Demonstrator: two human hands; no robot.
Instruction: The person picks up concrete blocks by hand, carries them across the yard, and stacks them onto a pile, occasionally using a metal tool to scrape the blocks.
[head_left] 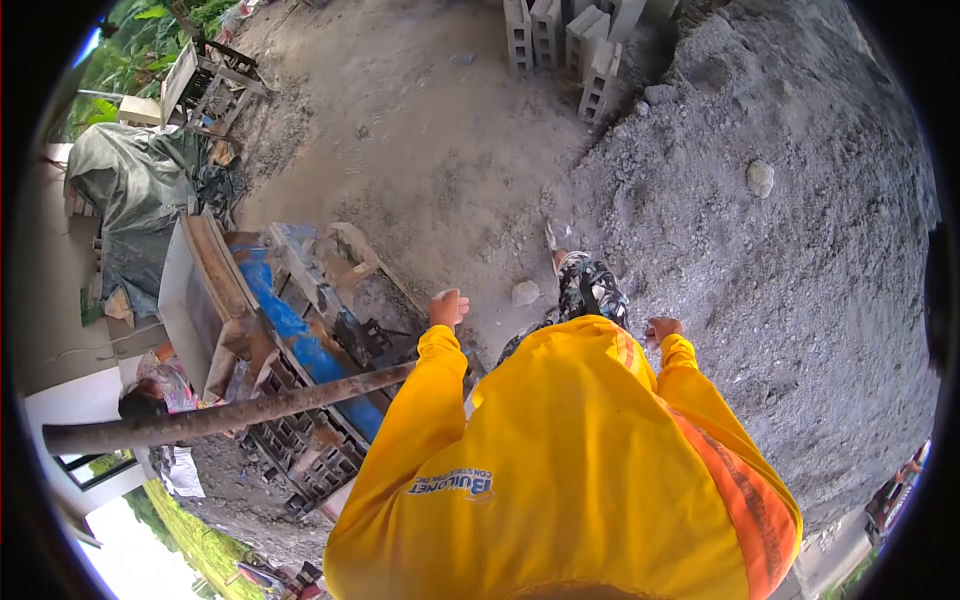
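Note:
My left hand [449, 308] hangs in front of my yellow sleeve, its fingers loosely curled and apart, holding nothing visible. It is nearest to the metal and wood machine frame [300, 330] with a blue panel. On the other side, my right hand [663, 330] is low beside my leg, fingers half curled, with nothing visible in it. Grey gravel [760, 290] lies beyond this hand, not touched. Between the hands, my patterned shorts [590, 285] and one foot [557, 237] show below the yellow shirt [570, 450].
Hollow concrete blocks [585, 45] stand at the top. A pale stone [525, 293] lies near my feet, another [760, 179] on the gravel heap. A long pole [230, 415] crosses the left side, near a partly hidden person [165, 385]. A dark tarp [140, 190] covers something at upper left.

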